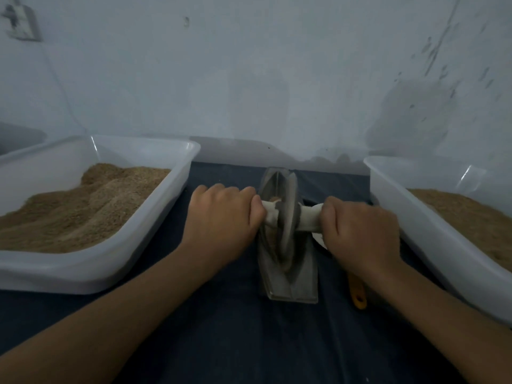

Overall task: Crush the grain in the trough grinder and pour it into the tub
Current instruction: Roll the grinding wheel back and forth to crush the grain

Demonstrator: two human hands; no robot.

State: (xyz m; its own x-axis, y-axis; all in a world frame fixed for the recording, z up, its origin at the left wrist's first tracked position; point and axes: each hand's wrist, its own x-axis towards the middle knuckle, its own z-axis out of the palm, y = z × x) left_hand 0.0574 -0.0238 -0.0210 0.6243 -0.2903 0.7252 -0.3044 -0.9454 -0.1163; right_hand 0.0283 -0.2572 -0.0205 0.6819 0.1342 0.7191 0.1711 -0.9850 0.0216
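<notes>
My left hand (225,214) and right hand (360,231) have their fingers curled tight round the cloth-wrapped axle (309,217) of the wheel (288,214), which stands in the metal trough (291,273). It sits on the dark-clothed worktop (221,328) against a pale wall (249,79), between two grain-filled tubs: left (97,270), right (443,245). A yellow handle (358,296) lies under my right wrist.

My forearms are bare from the frame's edge up to the wrists, no sleeve showing on either; my left hand (221,214) at about ten o'clock from the frame's centre wears no ring, glove or band; my right hand (360,231) at about two o'clock is equally unadorned; both wrists carry no watch.
</notes>
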